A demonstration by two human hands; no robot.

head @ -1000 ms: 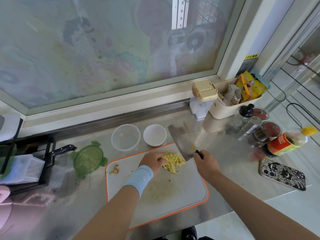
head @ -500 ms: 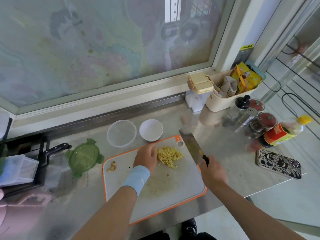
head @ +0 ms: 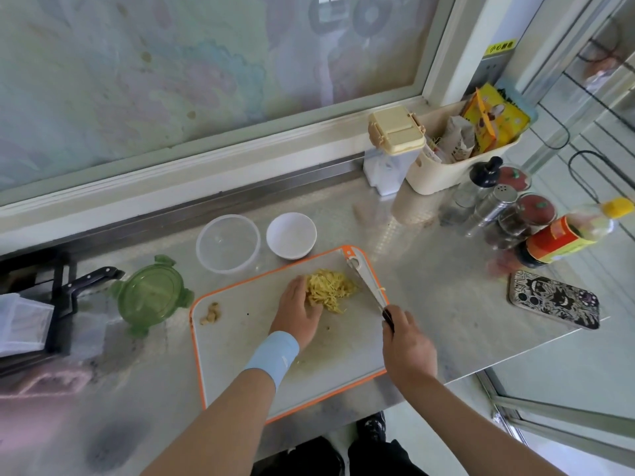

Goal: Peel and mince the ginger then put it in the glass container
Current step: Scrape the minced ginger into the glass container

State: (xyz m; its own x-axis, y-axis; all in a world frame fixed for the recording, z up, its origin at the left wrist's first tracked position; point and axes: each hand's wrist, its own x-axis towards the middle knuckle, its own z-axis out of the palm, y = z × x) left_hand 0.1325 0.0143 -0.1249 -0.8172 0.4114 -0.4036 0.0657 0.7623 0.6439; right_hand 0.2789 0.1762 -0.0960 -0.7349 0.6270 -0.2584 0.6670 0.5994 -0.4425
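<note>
The ginger [head: 330, 290] lies as a loose pile of yellow shreds on the far part of the cutting board [head: 240, 355], which sits near the front edge of the tabletop [head: 446, 304]. The shreds are long, so by my judgement the mincing is not yet done. The left hand [head: 299, 310] rests against the pile's left side with its fingers bent over the shreds; whether it pinches them or only presses, I cannot tell. The right hand [head: 407, 341] grips the black handle of the cleaver [head: 366, 283], whose blade stands on edge just beside the pile's right side.

The glass container [head: 227, 243] stands open toward the back edge, beside a white bowl [head: 291, 235], with its green lid [head: 151, 293] to the left.

The main risk is the left fingertips: they sit in the same small pile the blade is working, and a chop placed too far left would meet them. Shreds may also cling to the blade and drop off the board's right rim. The board's nearness to the front edge means hard chopping could shift it.
</note>
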